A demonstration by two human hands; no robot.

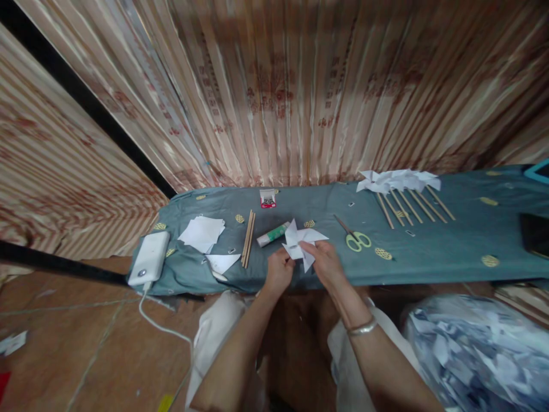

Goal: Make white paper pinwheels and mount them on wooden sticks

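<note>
Between my two hands is a white paper pinwheel (295, 247), its pointed blades spread, above the front edge of the cloth-covered bench. My left hand (279, 269) is closed at the pinwheel's lower left; what its fingertips grip there is hard to see. My right hand (325, 260) pinches the paper from the right, thumb near the centre. Just behind the pinwheel lies a green and white glue stick (273, 234). Some wooden sticks (247, 240) lie left of it. A pair of scissors (357, 239) with pale green handles rests to the right.
Finished pinwheels on sticks (398, 182) lie in a row at the back right. Paper squares (202, 233), a folded paper piece (223, 262), a small red box (268, 198) and a white power bank (149, 257) with a cable are leftward. A clear bag (476, 349) stands right.
</note>
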